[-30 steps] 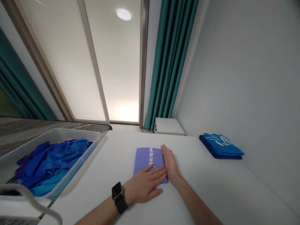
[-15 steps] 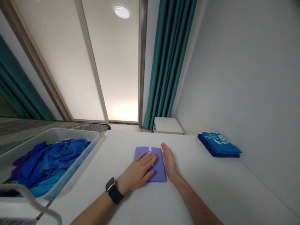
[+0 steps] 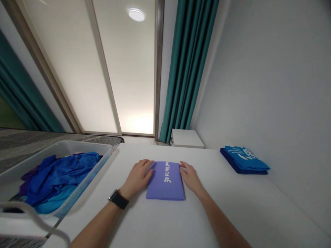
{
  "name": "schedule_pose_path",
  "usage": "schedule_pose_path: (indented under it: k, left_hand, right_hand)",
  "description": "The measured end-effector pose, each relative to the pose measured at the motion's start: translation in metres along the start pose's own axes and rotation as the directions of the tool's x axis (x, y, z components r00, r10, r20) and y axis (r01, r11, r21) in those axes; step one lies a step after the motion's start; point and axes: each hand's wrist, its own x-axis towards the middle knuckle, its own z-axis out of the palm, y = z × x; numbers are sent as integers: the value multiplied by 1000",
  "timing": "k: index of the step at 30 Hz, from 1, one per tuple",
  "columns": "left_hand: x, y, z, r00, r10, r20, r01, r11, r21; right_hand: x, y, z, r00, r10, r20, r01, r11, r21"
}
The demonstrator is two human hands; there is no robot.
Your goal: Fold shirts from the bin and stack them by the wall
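Observation:
A folded purple garment (image 3: 166, 187), probably a T-shirt, lies flat on the white table (image 3: 160, 224) in front of me. White lettering runs down its upper middle. My left hand (image 3: 139, 175), with a black watch on the wrist, rests at the garment's left edge, fingers stretched and thumb near the cloth. On the opposite side, my right hand (image 3: 190, 177) touches the upper right edge, its fingers slightly bent and apart. Neither hand visibly grips the cloth.
At the left stands a translucent plastic bin (image 3: 99, 174) with crumpled blue and purple clothes (image 3: 59, 175). A stack of folded blue garments (image 3: 244, 160) lies by the wall on the right. A white cabinet (image 3: 187, 138) stands beyond the table's far edge.
My left hand has moved off the top of the purple garment to its left edge, uncovering the lettering. My right hand's fingers have bent in against the upper right edge.

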Motion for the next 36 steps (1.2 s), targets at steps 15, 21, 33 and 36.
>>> schedule_pose_path:
  k: [15, 21, 33, 36]
  left_hand:
    - [-3, -14, 7, 998, -18, -54, 13, 994, -108]
    - [-10, 17, 8, 980, 198, 23, -195, 976, -100]
    - [-2, 16, 1, 995, 103, 0, -103, 987, -122]
    - [-2, 13, 2, 995, 100, 24, -97, 988, -118]
  right_hand:
    - [-4, 0, -10, 990, -141, -4, 128, 914, -385]
    - [-11, -6, -8, 988, -154, 18, 142, 853, -502]
    - [15, -17, -10, 987, 69, 142, 15, 855, -519]
    - [31, -25, -14, 961, 102, 258, 40, 870, -491]
